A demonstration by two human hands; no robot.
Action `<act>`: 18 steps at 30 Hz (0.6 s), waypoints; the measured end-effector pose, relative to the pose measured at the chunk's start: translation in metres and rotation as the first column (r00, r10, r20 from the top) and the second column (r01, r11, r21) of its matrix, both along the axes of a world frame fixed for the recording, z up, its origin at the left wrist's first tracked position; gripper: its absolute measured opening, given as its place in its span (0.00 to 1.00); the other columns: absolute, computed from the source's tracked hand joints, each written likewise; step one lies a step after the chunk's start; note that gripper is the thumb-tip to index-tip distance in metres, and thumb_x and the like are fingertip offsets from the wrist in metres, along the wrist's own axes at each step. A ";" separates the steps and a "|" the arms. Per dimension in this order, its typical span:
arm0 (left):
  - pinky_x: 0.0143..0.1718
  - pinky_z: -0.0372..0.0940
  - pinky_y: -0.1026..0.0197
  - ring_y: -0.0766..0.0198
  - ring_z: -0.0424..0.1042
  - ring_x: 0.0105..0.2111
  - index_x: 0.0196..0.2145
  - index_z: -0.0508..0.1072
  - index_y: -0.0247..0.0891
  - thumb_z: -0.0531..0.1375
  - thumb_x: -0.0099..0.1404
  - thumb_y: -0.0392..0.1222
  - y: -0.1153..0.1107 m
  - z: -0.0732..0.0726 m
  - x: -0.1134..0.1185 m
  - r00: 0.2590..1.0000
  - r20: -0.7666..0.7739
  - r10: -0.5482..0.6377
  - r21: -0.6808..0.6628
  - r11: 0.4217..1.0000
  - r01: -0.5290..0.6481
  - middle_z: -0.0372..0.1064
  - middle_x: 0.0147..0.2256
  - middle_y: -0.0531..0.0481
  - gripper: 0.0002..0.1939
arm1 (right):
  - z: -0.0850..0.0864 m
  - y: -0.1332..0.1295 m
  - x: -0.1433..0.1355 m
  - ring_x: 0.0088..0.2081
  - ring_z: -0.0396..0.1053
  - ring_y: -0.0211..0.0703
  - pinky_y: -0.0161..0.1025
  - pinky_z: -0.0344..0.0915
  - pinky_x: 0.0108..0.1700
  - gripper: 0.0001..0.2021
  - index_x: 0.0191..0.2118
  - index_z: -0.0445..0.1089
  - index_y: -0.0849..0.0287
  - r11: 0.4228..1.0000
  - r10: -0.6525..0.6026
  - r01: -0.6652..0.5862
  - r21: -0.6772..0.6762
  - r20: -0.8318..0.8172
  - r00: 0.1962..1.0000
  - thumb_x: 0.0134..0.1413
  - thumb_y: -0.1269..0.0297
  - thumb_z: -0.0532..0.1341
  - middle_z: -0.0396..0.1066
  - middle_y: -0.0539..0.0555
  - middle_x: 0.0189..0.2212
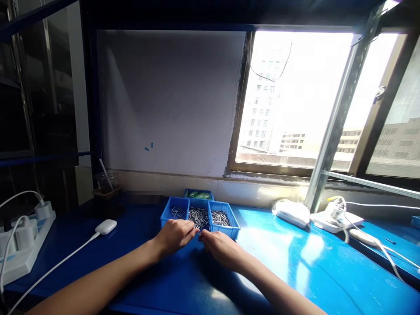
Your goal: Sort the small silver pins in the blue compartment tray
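Note:
My left hand point(174, 235) is closed in a pinch just in front of the blue bins, fingertips pointing right. Facing it, my right hand point(223, 248) pinches too. A thin metal pin point(198, 233) spans the small gap between the fingertips, and both hands seem to grip it; its ends are hidden. Behind the hands stand a left blue bin point(166, 211) with a few metal pins, a middle bin full of dark and silver pins point(198, 215), and a right blue bin point(234, 220) holding many short pins point(220, 218).
A blue bin with green packets point(198, 195) stands at the back. On the left are a white charging case point(106, 226) with a cable, a power strip point(36, 245) and a plastic cup point(106, 180). To the right lie a white bag point(291, 212) and another power strip point(328, 221).

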State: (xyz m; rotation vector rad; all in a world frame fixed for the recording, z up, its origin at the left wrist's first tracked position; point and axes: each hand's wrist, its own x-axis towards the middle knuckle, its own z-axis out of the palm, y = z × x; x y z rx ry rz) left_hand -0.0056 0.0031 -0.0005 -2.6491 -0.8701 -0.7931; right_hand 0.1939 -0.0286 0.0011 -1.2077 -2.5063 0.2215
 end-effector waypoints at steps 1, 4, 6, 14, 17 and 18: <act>0.26 0.56 0.64 0.64 0.69 0.25 0.26 0.65 0.36 0.48 0.71 0.41 0.000 0.001 0.000 1.000 -0.006 -0.004 -0.009 1.000 0.004 0.68 0.25 0.50 0.16 | 0.001 0.000 0.000 0.23 0.61 0.36 0.33 0.53 0.26 0.11 0.33 0.65 0.60 1.000 -0.002 0.002 -0.009 -0.013 1.000 0.62 0.72 0.47 0.68 0.51 0.24; 0.27 0.56 0.64 0.64 0.68 0.26 0.28 0.66 0.36 0.53 0.69 0.44 -0.002 0.002 0.000 0.999 -0.027 -0.018 -0.030 0.999 0.017 0.68 0.26 0.51 0.14 | 0.005 -0.002 0.001 0.21 0.59 0.35 0.33 0.52 0.25 0.11 0.33 0.65 0.60 1.000 0.001 -0.002 -0.023 -0.047 0.999 0.62 0.71 0.47 0.67 0.49 0.22; 0.26 0.56 0.64 0.64 0.68 0.26 0.27 0.66 0.36 0.55 0.68 0.45 -0.002 0.001 0.000 0.999 -0.046 -0.023 -0.034 0.999 0.022 0.68 0.25 0.51 0.13 | 0.009 -0.005 0.001 0.21 0.58 0.35 0.33 0.52 0.24 0.11 0.32 0.64 0.60 1.000 0.002 -0.003 -0.026 -0.047 0.999 0.63 0.70 0.47 0.66 0.48 0.21; 0.25 0.55 0.63 0.63 0.69 0.25 0.24 0.66 0.36 0.51 0.69 0.43 0.002 -0.004 -0.001 0.996 -0.089 -0.024 -0.024 0.999 0.022 0.69 0.24 0.50 0.17 | 0.015 -0.008 0.001 0.25 0.63 0.38 0.34 0.57 0.29 0.13 0.33 0.67 0.60 0.999 0.019 -0.017 0.038 -0.052 0.998 0.64 0.67 0.47 0.68 0.51 0.23; 0.25 0.55 0.63 0.63 0.69 0.25 0.24 0.67 0.35 0.51 0.69 0.42 0.000 -0.003 -0.001 0.993 -0.112 -0.031 -0.037 0.999 0.027 0.70 0.24 0.50 0.16 | 0.018 -0.009 0.002 0.27 0.66 0.41 0.36 0.58 0.30 0.14 0.35 0.68 0.60 0.998 0.020 -0.017 0.054 -0.065 0.998 0.64 0.66 0.47 0.70 0.54 0.26; 0.25 0.55 0.63 0.63 0.70 0.25 0.24 0.67 0.35 0.50 0.69 0.41 -0.001 -0.002 -0.001 0.993 -0.117 -0.035 -0.039 0.999 0.031 0.70 0.24 0.50 0.17 | 0.019 -0.010 0.002 0.27 0.66 0.42 0.36 0.58 0.31 0.14 0.36 0.69 0.59 0.999 0.019 -0.016 0.043 -0.066 0.998 0.64 0.67 0.47 0.71 0.54 0.26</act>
